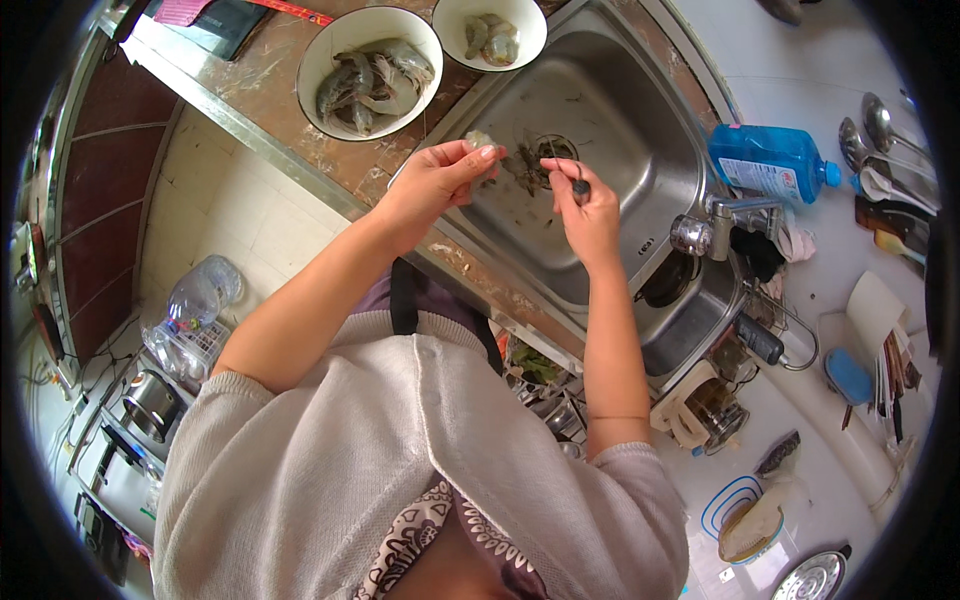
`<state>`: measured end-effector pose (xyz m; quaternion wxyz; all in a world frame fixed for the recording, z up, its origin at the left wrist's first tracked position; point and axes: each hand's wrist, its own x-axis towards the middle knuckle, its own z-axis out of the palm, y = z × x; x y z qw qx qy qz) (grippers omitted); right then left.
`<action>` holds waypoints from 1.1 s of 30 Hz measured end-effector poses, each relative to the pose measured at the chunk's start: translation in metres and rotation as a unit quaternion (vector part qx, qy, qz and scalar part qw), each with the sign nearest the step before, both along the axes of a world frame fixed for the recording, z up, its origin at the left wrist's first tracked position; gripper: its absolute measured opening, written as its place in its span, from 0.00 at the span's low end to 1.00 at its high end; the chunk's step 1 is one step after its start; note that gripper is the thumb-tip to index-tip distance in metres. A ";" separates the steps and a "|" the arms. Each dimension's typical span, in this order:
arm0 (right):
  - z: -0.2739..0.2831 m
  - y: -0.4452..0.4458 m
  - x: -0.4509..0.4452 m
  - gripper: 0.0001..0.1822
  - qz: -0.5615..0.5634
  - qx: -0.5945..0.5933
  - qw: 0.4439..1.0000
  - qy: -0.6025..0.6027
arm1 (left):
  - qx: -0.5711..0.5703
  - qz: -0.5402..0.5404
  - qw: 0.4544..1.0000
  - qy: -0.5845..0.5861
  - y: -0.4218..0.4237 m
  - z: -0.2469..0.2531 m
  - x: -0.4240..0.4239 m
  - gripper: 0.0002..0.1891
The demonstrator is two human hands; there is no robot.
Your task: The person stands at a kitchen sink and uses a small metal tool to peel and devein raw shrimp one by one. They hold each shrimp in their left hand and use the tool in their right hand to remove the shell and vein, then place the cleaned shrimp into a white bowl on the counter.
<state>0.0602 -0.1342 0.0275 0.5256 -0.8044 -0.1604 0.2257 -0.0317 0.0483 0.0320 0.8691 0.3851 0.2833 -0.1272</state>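
My left hand pinches a pale shrimp between thumb and fingers, above the left edge of the steel sink. To its right, my right hand grips a thin metal pick with a dark knob at its end. Part of the pick is hidden by the fingers. Shrimp shells and heads lie around the drain below. A white enamel bowl with a dark rim holds several whole shrimp. Beside it, a smaller white bowl contains a few peeled shrimp.
A faucet stands at the sink's right edge, near a blue plastic bottle lying on its side. A smaller basin adjoins the sink. The brown countertop carries the bowls. A glass teapot stands farther right.
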 end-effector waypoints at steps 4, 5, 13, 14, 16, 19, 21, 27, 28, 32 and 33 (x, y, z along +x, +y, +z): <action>0.039 -0.011 -0.017 0.09 0.006 0.009 0.999 0.032 | -0.040 -0.019 0.999 -0.007 -0.010 0.007 0.010 0.15; 0.046 -0.013 -0.020 0.08 0.017 -0.012 0.999 0.029 | -0.058 -0.023 0.998 -0.010 -0.011 0.011 0.013 0.15; 0.079 -0.013 -0.022 0.10 0.084 -0.097 0.987 -0.097 | -0.153 -0.045 0.985 -0.060 -0.018 0.024 0.016 0.18; 0.081 -0.013 -0.021 0.11 0.090 -0.101 0.986 -0.101 | -0.160 -0.051 0.984 -0.064 -0.018 0.025 0.016 0.18; 0.085 -0.012 -0.021 0.12 0.104 -0.109 0.982 -0.111 | -0.172 -0.054 0.981 -0.068 -0.018 0.026 0.015 0.18; 0.089 -0.009 -0.021 0.11 0.106 -0.118 0.980 -0.121 | -0.184 -0.049 0.979 -0.073 -0.018 0.026 0.013 0.17; 0.088 -0.008 -0.020 0.11 0.101 -0.113 0.981 -0.121 | -0.187 -0.043 0.979 -0.076 -0.018 0.023 0.011 0.17; 0.084 -0.008 -0.022 0.10 0.107 -0.099 0.979 -0.139 | -0.180 -0.053 0.979 -0.076 -0.016 0.024 0.007 0.17; 0.084 -0.008 -0.022 0.10 0.111 -0.106 0.978 -0.141 | -0.178 -0.051 0.980 -0.074 -0.017 0.024 0.007 0.17; 0.090 -0.007 -0.023 0.10 0.122 -0.129 0.973 -0.145 | -0.176 -0.048 0.980 -0.076 -0.019 0.023 0.005 0.17; 0.089 -0.008 -0.023 0.09 0.118 -0.127 0.975 -0.141 | -0.178 -0.049 0.980 -0.079 -0.019 0.023 0.005 0.16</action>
